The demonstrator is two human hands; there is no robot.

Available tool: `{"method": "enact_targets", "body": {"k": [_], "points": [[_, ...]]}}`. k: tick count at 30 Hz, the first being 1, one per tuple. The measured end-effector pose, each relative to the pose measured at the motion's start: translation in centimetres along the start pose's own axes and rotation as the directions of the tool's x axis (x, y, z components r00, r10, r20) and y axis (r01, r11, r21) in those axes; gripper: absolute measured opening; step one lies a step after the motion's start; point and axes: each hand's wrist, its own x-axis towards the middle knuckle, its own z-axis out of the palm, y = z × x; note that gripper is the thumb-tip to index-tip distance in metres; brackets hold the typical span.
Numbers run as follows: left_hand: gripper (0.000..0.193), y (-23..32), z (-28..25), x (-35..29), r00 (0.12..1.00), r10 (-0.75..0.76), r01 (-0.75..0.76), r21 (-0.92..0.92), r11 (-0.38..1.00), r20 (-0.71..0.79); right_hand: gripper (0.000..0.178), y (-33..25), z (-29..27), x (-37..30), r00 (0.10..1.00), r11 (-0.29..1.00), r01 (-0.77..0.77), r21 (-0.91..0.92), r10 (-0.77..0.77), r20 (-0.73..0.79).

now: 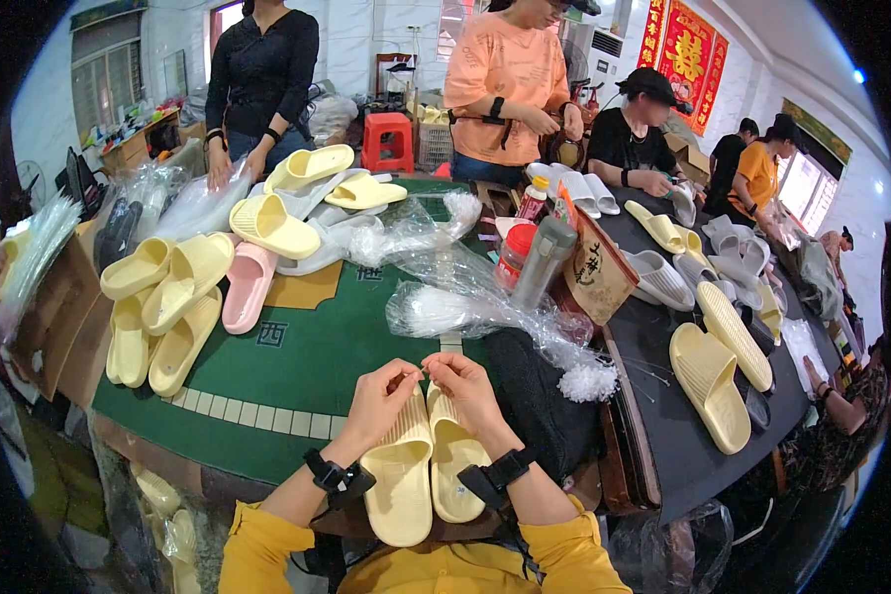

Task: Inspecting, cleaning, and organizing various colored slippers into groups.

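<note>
A pair of pale yellow slide slippers lies at the table's near edge, toes away from me. The left slipper [399,487] and the right slipper [455,475] are side by side, soles down. Above their toe ends, my left hand [382,393] and my right hand [463,387] meet with fingertips pinched close together. Whatever sits between those fingertips is too small to make out. My wrists rest over the slippers' outer sides, each wearing a black strapped device. Just beyond my hands lies a clear bag of thin white plastic strands [436,309].
Yellow slippers [193,282] and a pink slipper [249,287] pile up at left on the green table [297,381]. A grey flask [544,262], a red-lidded jar [514,255] and a black bag [535,396] stand right. More slippers [708,386] cover the dark table, with several people around.
</note>
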Motion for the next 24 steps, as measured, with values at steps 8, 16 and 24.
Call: {"method": "enact_targets", "body": {"k": [8, 16, 24], "points": [[0.014, 0.39, 0.01, 0.02, 1.000, -0.006, 0.006, 0.008, 1.000, 0.006, 0.012, -0.13, 0.03, -0.02, 1.000, 1.000, -0.005, 0.028, 0.005, 0.001], [0.015, 0.51, 0.00, -0.01, 0.999, -0.035, 0.034, 0.037, 0.999, 0.025, 0.013, -0.23, 0.05, -0.18, 1.000, 1.000, -0.007, 0.012, 0.007, 0.014], [0.014, -0.06, -0.10, -0.07, 1.000, -0.025, 0.025, 0.021, 0.999, 0.012, 0.012, -0.29, 0.26, -0.19, 1.000, 0.999, -0.007, 0.045, 0.007, 0.012]]}}
